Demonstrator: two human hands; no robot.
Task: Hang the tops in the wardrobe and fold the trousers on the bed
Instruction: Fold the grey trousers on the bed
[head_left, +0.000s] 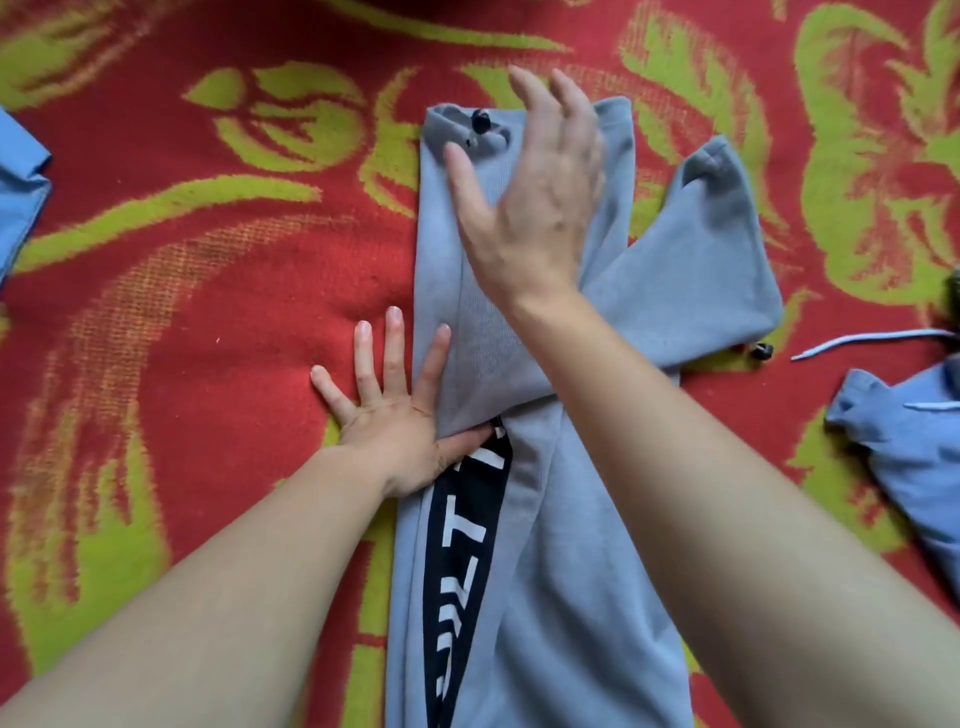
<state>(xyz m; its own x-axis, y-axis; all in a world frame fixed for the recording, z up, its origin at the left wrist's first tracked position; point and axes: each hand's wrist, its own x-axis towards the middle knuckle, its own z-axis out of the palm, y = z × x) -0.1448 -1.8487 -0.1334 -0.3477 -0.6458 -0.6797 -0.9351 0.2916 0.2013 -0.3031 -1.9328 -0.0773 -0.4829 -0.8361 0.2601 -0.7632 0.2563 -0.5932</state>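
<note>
- Red woolly blanket (208, 415) with a big lime-green leaf pattern covers the bed, and everything we see lies on it.
- We have a pair of pale grey-blue jersey trousers (571, 597) laid lengthwise down the middle of the blanket, running from the near side toward the far side.
- One leg lies straight away from us; the other splays off toward the blanket's right side, and the two cross just beyond our left hand.
- A black side stripe with white lettering (462, 545) shows along the near part of the trousers; we cannot read the letters.
- A small black cord stopper (479, 122) sits at the far hem of the straight leg, and a second black stopper (761, 351) sits at the hem of the splayed leg.
- Our left hand (389, 431) lies flat with its fingers spread, pressing partly on the blanket and partly on the trousers' left edge; its thumb is tucked under a fold of the cloth.
- Our right hand (530, 208) is over the far end of the straight leg, fingers spread and slightly bent, gripping nothing; it is blurred, and we cannot tell whether it touches the cloth.
- A crumpled blue garment (21, 197) lies at the blanket's left side.
- Another blue garment (904, 447) lies at the right side, with a loose white cord (857, 340) just beyond it.
</note>
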